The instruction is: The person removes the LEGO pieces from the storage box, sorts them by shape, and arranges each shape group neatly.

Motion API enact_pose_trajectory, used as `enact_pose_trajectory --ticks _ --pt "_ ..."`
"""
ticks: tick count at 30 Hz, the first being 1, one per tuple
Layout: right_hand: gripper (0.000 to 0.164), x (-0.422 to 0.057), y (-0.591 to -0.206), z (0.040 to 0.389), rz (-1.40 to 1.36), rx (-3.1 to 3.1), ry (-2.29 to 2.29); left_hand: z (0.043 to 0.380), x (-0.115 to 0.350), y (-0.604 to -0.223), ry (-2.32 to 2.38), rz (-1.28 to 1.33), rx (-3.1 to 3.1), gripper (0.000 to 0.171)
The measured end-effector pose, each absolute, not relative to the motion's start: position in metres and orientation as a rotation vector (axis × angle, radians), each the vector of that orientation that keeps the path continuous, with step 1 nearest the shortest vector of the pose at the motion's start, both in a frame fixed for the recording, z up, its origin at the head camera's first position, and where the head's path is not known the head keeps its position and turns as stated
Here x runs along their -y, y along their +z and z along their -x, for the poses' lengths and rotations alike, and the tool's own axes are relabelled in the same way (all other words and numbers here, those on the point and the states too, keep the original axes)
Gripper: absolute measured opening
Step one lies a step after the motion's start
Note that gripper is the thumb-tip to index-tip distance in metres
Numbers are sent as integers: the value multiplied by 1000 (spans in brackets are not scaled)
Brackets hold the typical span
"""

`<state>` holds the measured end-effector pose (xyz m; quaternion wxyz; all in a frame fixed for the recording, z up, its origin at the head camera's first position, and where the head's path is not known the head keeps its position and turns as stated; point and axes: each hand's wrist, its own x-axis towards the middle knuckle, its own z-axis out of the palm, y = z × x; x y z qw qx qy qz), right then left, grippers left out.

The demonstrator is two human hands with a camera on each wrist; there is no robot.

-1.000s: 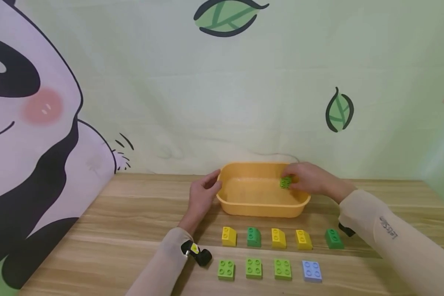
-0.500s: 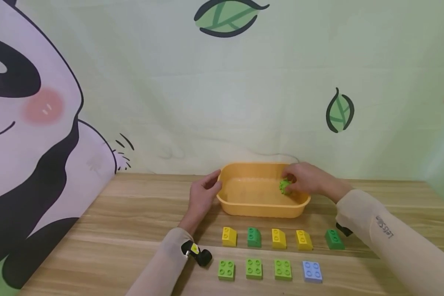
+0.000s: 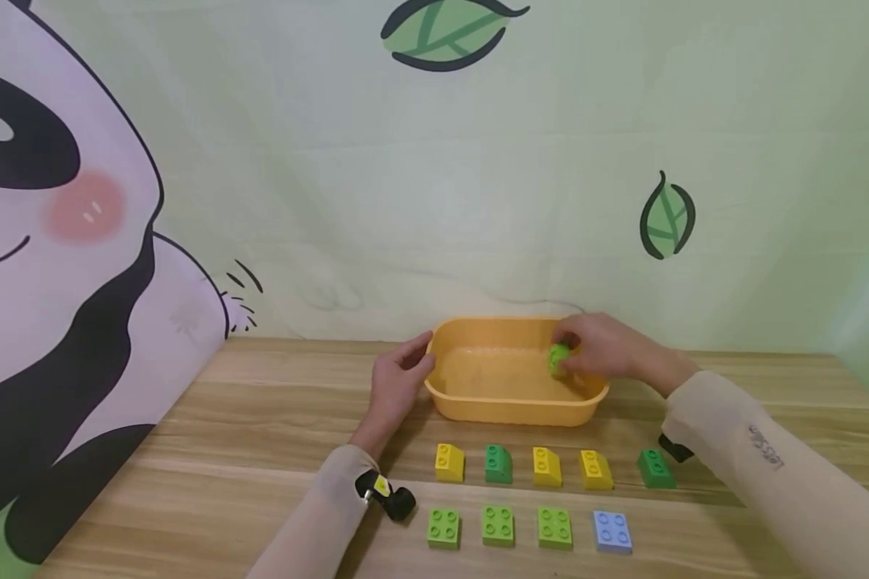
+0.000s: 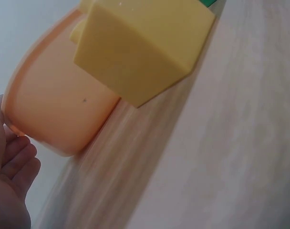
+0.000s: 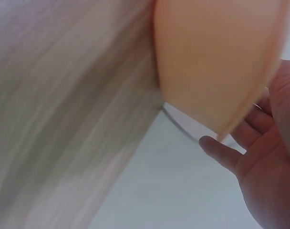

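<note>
My right hand reaches over the right end of an orange plastic tub and pinches a lime green toy building brick inside it, fingertips partly covering the brick. In the right wrist view the tub wall hides the brick. At the tub's left end, my left hand holds the rim between thumb and fingers. The left wrist view has the left fingers curled beside the tub's outer wall, with a yellow brick large in front.
Nearer me lies a row of sloped bricks: yellow, dark green, two more yellow ones and another dark green brick. In front are lime green bricks and a light blue one. A panda-printed cloth hangs behind.
The lime green brick has turned in my right fingers, and its studs show less now. The right hand shifts only slightly. My left hand stays at the tub's rim.
</note>
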<state>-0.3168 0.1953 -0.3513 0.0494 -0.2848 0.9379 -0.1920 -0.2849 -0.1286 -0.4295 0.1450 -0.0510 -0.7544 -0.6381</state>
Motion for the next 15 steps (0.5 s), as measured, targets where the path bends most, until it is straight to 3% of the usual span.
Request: enact_pose_trajectory --ticks 8,15 --pt "39 -211 -336 293 901 -2904 -874 285 128 -428 -1855 141 2175 39" --pt "32 -224 -329 257 921 -2950 -1009 284 129 -429 -1860 160 2152 38"
